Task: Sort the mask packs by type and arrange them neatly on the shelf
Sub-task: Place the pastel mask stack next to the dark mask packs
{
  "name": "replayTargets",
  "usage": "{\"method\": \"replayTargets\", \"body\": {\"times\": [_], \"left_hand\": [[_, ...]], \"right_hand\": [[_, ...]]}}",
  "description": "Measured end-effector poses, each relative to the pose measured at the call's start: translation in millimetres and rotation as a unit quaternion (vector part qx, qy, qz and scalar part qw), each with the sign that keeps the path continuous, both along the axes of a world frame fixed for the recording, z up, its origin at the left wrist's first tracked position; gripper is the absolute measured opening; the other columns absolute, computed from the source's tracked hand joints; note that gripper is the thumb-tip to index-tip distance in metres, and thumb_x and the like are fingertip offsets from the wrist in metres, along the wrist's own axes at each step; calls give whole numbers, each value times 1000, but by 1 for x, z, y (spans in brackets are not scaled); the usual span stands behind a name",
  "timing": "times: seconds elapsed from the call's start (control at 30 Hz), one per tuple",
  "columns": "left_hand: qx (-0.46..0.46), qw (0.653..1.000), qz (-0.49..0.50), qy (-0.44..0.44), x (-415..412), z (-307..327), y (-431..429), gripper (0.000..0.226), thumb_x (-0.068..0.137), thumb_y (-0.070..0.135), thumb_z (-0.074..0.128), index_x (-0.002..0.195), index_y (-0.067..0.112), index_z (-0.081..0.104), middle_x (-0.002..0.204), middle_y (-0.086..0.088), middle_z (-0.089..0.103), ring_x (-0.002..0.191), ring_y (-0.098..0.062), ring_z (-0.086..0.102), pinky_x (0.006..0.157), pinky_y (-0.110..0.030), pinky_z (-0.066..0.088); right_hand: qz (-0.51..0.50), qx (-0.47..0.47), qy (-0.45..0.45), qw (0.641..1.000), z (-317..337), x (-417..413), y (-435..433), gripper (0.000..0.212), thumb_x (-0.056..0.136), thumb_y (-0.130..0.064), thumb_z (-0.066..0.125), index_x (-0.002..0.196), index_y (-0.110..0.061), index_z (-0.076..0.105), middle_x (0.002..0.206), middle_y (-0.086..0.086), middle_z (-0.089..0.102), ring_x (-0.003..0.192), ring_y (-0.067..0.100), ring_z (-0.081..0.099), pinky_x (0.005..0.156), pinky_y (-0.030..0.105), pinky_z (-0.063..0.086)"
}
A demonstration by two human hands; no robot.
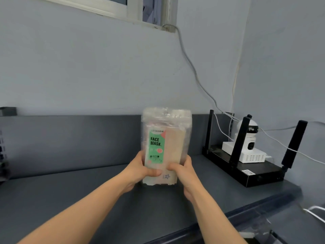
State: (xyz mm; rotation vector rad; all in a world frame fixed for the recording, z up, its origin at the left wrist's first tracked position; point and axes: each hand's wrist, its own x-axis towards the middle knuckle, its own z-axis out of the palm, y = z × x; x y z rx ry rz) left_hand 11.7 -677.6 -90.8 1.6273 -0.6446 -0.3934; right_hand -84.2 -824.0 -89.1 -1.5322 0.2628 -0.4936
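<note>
Two bare forearms (79, 213) come in from the bottom edge. Left hand (138, 170): curled round lower left side of the mask pack (165, 143), thumb across its front. Right hand (182, 174): curled round lower right side, thumb on front, other fingers hidden behind.

Pack upright, clear wrap, green label reading FACE MASK. It is low over the dark grey shelf (70, 199); contact cannot be told.

Right of it, apart: black router (253, 175), antennas up, white camera (249, 138) sitting on top. Cable (190, 64) climbs the grey wall to the window frame (133, 11).
</note>
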Motion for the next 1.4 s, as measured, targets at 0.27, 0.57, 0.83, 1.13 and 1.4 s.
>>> {"method": "replayTargets", "body": {"times": [0.27,0.57,0.83,1.13,1.4], "left_hand": [[39,996,74,11,-6,3,12,51,73,9,83,115,17,56,111,-1,70,102,-17,66,91,-35,55],[-22,971,224,-78,-45,30,82,24,91,29,65,111,16,59,104,2,71,92,-15,69,74,-27,55],[-6,941,331,-73,-71,42,185,25,91,38,63,106,18,58,101,2,70,83,-14,66,62,-24,48],[-13,930,368,-1,-85,56,320,41,86,43,68,103,6,67,85,-7,72,56,-14,64,48,-20,45],[95,915,392,8,-72,56,430,53,84,55,63,99,5,67,78,-4,57,63,-19,43,52,-25,28]], "right_hand": [[9,-9,50,999,-2,1,10,55,88,1,57,135,-16,33,110,-6,57,93,7,57,67,21,48],[39,-90,-39,994,17,1,77,35,94,-21,60,126,-21,45,112,-7,62,100,10,62,83,27,52],[137,-125,-49,981,30,-2,168,30,94,-35,59,120,-26,48,108,-12,63,100,9,62,91,35,54],[201,-163,-43,965,45,3,286,35,88,-53,58,112,-28,52,103,-11,66,95,12,66,87,40,56],[201,-177,5,963,39,17,393,36,88,-58,55,93,-22,56,84,-4,63,66,10,53,56,23,37]]}}
